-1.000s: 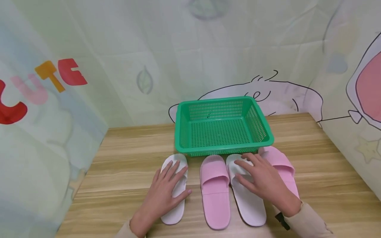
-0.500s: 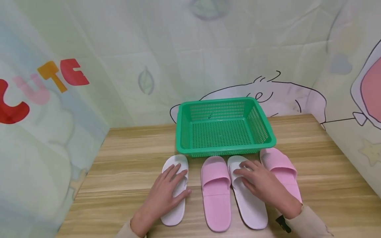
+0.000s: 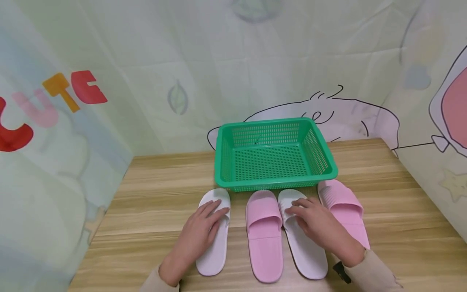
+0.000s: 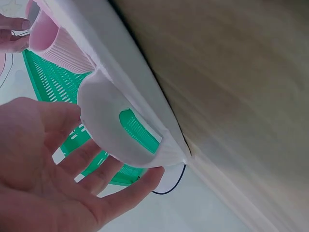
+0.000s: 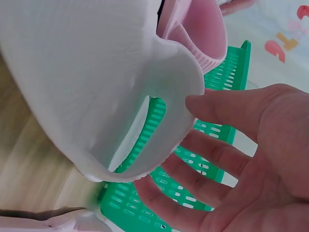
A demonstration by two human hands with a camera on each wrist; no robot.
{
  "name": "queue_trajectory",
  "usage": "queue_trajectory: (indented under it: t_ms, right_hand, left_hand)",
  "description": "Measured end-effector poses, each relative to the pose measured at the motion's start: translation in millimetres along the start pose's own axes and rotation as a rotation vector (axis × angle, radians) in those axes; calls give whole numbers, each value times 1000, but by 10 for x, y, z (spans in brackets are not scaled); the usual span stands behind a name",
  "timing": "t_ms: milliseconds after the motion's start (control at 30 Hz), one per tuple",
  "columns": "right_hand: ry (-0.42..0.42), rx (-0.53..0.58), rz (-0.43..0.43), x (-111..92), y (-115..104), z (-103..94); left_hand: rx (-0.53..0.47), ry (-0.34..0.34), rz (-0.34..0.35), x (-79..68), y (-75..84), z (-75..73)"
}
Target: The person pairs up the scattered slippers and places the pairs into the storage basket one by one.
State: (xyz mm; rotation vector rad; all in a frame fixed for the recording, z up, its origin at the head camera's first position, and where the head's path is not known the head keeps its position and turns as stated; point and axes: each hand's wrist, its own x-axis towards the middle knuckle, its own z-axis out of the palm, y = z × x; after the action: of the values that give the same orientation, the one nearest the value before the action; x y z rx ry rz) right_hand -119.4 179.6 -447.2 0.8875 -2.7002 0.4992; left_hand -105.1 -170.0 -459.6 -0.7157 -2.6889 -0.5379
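My left hand (image 3: 197, 231) lies over the strap of the left white slipper (image 3: 214, 255), fingertips across the strap. In the left wrist view the thumb touches one side of this strap (image 4: 101, 108) and the fingers bend about the other. The right white slipper (image 3: 308, 257) is under my right hand (image 3: 321, 223). Its strap (image 5: 183, 87) sits between thumb and fingers in the right wrist view. Between the two white slippers lies a pink slipper (image 3: 265, 255). A second pink slipper (image 3: 350, 219) is at the far right, partly hidden by my right forearm.
A green plastic basket (image 3: 277, 181) with slotted sides stands just behind the slippers and has nothing in it. The wooden table (image 3: 157, 194) reaches back to a printed cloth (image 3: 204, 65), which also hangs along both sides.
My left thumb has drawn in toward the fingers, which bend more over the left slipper's strap. The right fingers have bent slightly more at the other strap. The slippers and basket stay put.
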Motion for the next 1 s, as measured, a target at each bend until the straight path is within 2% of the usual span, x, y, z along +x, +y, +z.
queue_trajectory:
  t_ms: [167,400,633,1000]
  right_hand:
    - [-3,3,-5,10,-8,0]
    - [-12,20,5,37,-23,-4]
    - [-19,27,17,59,-14,-27]
    - [-27,36,22,77,-41,-19]
  left_hand:
    - [16,-6,3,3,-11,-3]
    - [69,-17,-27,10,-6,-15]
    - [95,-71,-46,107,10,-40]
    - [94,-112,47,266,-61,-136]
